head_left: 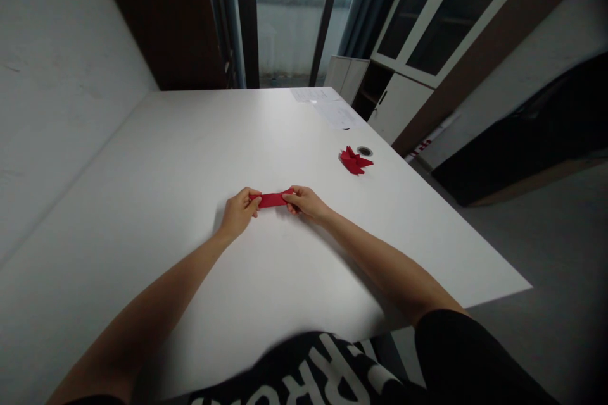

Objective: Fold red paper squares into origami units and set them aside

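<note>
Between my two hands a narrow strip of folded red paper [272,200] is stretched out sideways, just above the middle of the white table. My left hand [241,207] pinches its left end between thumb and fingers. At the other end, my right hand [304,201] grips the strip in the same way, thumb on top. The fingers cover both ends of the paper. Farther off to the right lies a pointed red folded-paper piece [354,161], apart from both hands.
The white table [156,158] meets a wall on the left, and its right edge slants toward me. Beside the red folded piece is a round cable hole [365,151]. Printed sheets [335,112] lie at the far right corner. Cabinets [403,101] stand beyond the right edge.
</note>
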A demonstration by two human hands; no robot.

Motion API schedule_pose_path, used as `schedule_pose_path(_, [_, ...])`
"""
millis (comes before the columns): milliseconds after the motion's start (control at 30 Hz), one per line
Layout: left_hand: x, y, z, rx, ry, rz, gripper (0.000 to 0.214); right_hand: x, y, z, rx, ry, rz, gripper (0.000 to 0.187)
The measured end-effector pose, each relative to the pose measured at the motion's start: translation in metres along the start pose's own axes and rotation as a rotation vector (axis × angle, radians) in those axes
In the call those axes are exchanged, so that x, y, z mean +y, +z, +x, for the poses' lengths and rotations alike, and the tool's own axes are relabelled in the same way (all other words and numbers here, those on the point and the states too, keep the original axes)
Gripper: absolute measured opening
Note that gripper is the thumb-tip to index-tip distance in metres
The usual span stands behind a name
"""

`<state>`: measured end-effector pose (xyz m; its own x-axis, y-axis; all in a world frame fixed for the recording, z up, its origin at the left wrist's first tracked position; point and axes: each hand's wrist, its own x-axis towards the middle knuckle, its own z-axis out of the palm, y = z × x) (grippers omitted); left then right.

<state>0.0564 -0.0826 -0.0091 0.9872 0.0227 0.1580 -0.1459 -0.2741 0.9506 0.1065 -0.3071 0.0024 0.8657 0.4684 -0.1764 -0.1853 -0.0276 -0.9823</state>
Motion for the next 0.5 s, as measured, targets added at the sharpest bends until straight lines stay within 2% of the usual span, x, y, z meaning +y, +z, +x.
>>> schedule_pose_path(133, [0.000, -0.006, 0.000, 0.009, 0.080, 0.129, 0.030, -0.007, -0.017, -0.001, -0.120, -0.109, -0.261, 0.025])
schedule_pose_path(200, [-0.002, -0.008, 0.001, -0.005, 0.117, 0.150, 0.039, -0.010, -0.028, -0.002, -0.091, -0.178, -0.397, 0.020])
schedule_pose_path(267, [-0.007, -0.009, 0.003, -0.018, 0.133, 0.137, 0.048, -0.012, -0.043, -0.001, 0.055, -0.254, -0.532, 0.016])
schedule_pose_path(367, [-0.018, -0.009, 0.007, -0.024, 0.110, 0.122, 0.050, -0.016, -0.077, -0.001, 0.392, -0.329, -0.746, 0.014])
schedule_pose_path(500, [-0.025, -0.007, 0.009, -0.051, 0.088, 0.151, 0.038, -0.014, -0.133, -0.005, 0.774, -0.244, -0.843, 0.013])
